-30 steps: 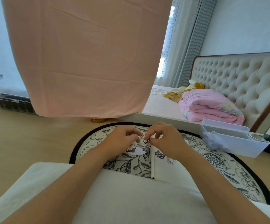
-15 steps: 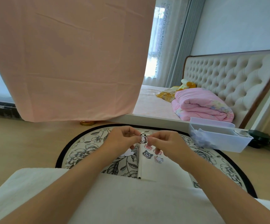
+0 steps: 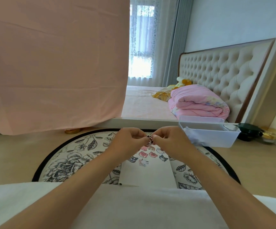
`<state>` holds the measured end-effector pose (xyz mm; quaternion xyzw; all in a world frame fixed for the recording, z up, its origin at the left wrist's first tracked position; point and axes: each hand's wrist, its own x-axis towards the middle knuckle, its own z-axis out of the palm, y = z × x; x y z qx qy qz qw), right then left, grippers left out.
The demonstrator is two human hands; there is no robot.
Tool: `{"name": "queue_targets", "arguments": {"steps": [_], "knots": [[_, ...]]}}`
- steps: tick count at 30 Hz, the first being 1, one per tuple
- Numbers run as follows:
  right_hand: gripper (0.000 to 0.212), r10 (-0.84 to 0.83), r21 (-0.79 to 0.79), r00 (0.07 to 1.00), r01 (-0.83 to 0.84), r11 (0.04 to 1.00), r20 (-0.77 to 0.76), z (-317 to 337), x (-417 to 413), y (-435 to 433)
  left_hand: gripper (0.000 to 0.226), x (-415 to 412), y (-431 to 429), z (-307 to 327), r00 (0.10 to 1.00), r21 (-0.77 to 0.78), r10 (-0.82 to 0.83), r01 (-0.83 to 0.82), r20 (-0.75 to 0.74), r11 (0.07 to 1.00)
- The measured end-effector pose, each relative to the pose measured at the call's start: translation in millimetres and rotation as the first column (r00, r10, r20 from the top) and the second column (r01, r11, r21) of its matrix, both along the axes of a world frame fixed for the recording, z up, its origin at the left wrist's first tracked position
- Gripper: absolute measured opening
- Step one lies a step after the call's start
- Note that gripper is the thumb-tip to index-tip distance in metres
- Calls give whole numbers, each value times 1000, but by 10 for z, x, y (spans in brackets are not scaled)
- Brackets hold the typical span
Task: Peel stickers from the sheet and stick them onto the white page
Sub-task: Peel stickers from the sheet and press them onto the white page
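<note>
A small cartoon sticker (image 3: 148,140) is pinched between my left hand (image 3: 128,142) and my right hand (image 3: 170,140), held just above the far end of the white page (image 3: 148,174). The page lies on a round floral mat (image 3: 71,161) in front of me. Several pink and dark cartoon stickers (image 3: 148,155) sit on the page below my hands. The fingers of both hands are curled round the small piece, and I cannot tell whether it is still on backing. No separate sticker sheet shows.
A white plastic bin (image 3: 208,136) stands on the desk to the right of my hands, with a black jar (image 3: 248,132) and a gold-lidded jar (image 3: 270,134) beyond it. A pink cloth (image 3: 54,63) hangs at the left. A gold lid (image 3: 72,131) lies under it.
The camera view has swung left and closer. Both hands stay together on the small sticker, lifted slightly off the page, so more of the stuck stickers show beneath them.
</note>
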<state>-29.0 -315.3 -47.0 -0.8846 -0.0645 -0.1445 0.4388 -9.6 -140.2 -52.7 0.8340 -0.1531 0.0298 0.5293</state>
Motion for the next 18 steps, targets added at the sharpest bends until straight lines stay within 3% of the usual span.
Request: {"name": "queue_targets", "arguments": {"steps": [6, 10, 15, 18], "knots": [[10, -98, -271, 988, 126, 954, 116, 2, 23, -117, 9, 85, -169, -15, 999, 45, 8, -10, 48, 999], [14, -87, -407, 965, 185, 895, 247, -62, 32, -99, 9, 81, -195, -144, 997, -16, 41, -40, 59, 999], [14, -34, -469, 866, 303, 829, 500, -210, 104, -58, 10, 105, -229, -265, 993, -91, 91, -85, 70, 992], [12, -20, -408, 866, 256, 876, 500, -256, 119, -53, 14, 117, -221, -278, 988, -116, 124, -113, 91, 987]]}}
